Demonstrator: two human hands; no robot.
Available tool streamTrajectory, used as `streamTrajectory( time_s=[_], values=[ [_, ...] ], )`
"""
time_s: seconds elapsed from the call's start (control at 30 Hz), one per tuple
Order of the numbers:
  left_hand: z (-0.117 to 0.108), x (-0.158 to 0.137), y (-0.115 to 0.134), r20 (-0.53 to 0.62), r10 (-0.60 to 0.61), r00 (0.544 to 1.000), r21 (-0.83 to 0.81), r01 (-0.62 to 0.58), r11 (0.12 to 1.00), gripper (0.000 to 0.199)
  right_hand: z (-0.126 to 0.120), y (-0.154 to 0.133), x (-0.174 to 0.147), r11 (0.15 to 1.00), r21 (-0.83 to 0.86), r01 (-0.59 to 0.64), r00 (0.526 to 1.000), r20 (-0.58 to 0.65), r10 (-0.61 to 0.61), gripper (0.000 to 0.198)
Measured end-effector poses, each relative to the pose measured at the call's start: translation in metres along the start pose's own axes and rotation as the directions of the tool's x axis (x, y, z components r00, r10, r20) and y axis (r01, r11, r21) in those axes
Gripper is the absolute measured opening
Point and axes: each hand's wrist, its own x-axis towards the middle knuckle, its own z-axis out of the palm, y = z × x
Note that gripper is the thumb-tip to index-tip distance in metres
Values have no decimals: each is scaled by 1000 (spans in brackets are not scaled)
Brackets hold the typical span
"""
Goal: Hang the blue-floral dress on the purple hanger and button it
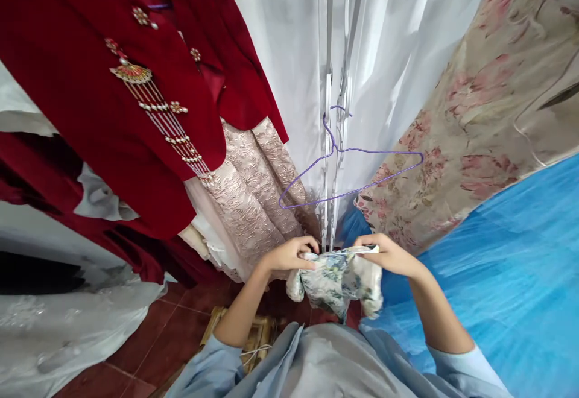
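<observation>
Both hands hold a white floral-print garment [330, 277] by its upper edge, low in the middle of the view. My left hand [292, 254] pinches the left end of that edge, thumb in front. At the right end, my right hand [384, 252] is closed on the cloth. The garment hangs down in soft folds between them; its full shape is hard to make out. Just above and beyond the hands, a purple wire hanger [344, 198] hangs bare on a white metal rack [329, 90], touching neither hand.
Left hang a dark red jacket [136, 102] with beaded ornaments and a pink textured skirt [248, 175]. Right are a floral cloth [479, 114] and bright blue tulle [511, 265]. White drapes [289, 42] cover the back. A wooden stool [260, 333] stands on red floor tiles [149, 337].
</observation>
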Motion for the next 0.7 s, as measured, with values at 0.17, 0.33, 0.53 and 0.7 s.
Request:
streamTrajectory(
  time_s=[0.17, 0.33, 0.53, 0.7],
  values=[
    [-68, -35, -14, -102, -20, 995, 204, 40, 978, 25, -24, 1, -18, 1000, 11, -23, 981, -190, 25, 26],
    [-118, -36, 7, -400, 302, 865, 310, -182, 933, 21, -6, 1, -16, 997, 30, -66, 940, -333, 72, 31],
    [-124, 12, 10, -509, 315, 801, -151, -444, 883, 40, 17, 4, -2, 998, 46, -49, 894, -444, 64, 31],
    [-107, 34, 17, -469, 193, 862, -440, -418, 795, 44, 1, 1, 9, 988, -149, 51, 726, -674, -139, 22]
  ],
)
